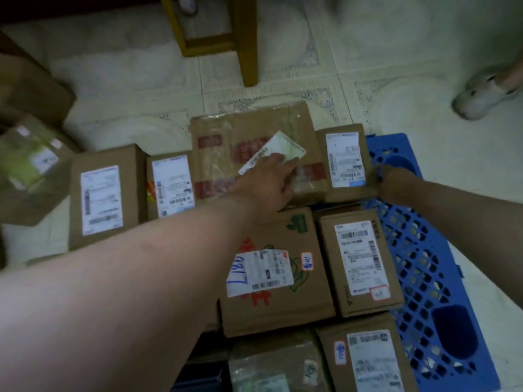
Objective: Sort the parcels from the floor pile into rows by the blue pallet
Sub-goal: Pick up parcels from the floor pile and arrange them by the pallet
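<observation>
Obs., head view. Key relation: small labelled parcel lies in the far row, ahead and to the right, betw. the two hands, long axis running away from the person. It sits just beside the blue pallet, its right edge at or over the pallet's left rim; can't tell which. Its left side touches the large taped box.

Right hand: at the parcel's near-right corner, fingers curled round that edge, so it appears to grip the parcel. Clearly the nearer hand.

Left hand: fingers fairly straight, resting palm-down on the large taped box, fingertips on its skewed white label. No pinch seen. It is just left of the small parcel, not touching it as far as visible.

Other sorted parcels: near row w/ printed box and tall labelled box, also beside the pallet. Unsorted pile well apart at far left, blurred.

Judgement: parcel is being squared into the far row. Any coming adjustment likely falls to the right hand, left bracing the neighbour. Risk: parcel riding up on the pallet rim.
</observation>
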